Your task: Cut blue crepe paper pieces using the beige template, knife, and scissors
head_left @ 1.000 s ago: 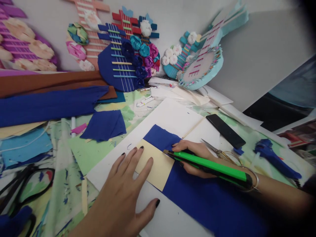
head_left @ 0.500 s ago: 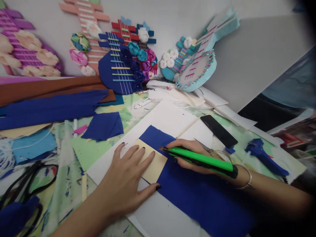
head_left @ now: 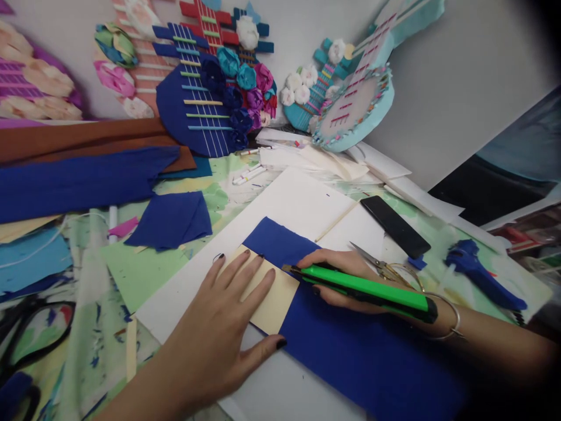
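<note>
My left hand (head_left: 232, 316) lies with fingers spread on a cream paper rectangle (head_left: 276, 298), pressing it onto a strip of dark blue crepe paper (head_left: 342, 351). In my right hand (head_left: 339, 269) is a green box cutter (head_left: 372, 286). Its tip points left and meets the cream paper near its upper right edge. Whether the blade touches the paper I cannot tell. Beneath both papers is a white sheet (head_left: 307, 199). The far lower end of the blue strip is lost in shadow.
Beyond my right hand lie small scissors (head_left: 385, 269), a black phone (head_left: 394, 225), a thin wooden stick (head_left: 335, 222) and a blue glue gun (head_left: 480, 275). Black-handled scissors (head_left: 35, 333) and folded blue paper (head_left: 173, 219) are leftward. Decorated paper guitars (head_left: 193, 105) lean at the back.
The view has shifted a little, so the background things sit higher and further outward. Both hands keep nearly the same places on the paper, and the cutter is still held.
</note>
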The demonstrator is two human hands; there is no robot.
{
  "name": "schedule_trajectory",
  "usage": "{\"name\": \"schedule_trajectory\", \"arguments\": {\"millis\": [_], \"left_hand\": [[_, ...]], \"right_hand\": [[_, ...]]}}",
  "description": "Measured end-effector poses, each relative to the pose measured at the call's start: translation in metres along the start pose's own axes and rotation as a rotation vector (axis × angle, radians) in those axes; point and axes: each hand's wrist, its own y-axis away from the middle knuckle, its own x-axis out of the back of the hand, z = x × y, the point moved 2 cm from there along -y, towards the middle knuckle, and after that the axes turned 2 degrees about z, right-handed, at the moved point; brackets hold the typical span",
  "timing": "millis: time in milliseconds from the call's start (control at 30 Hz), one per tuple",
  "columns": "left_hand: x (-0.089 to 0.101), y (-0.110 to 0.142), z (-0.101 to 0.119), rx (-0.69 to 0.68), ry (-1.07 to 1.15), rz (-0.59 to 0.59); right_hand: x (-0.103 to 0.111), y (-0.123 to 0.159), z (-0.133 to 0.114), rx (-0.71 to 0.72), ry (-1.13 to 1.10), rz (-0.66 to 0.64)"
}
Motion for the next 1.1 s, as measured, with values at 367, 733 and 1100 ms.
{"name": "schedule_trajectory", "arguments": {"millis": [367, 733, 1100], "left_hand": [[-0.001, -0.001, -0.001, 0.0, 0.009, -0.004], [-0.002, 0.0, -0.002, -0.016, 0.002, 0.043], [-0.004, -0.001, -0.002, -0.023, -0.008, 0.052]], "right_hand": [[-0.008, 0.003, 0.005, -0.031, 0.031, 0.058], [-0.01, 0.007, 0.005, -0.052, 0.027, 0.025], [-0.011, 0.009, 0.011, -0.203, -0.259, -0.097]]}}
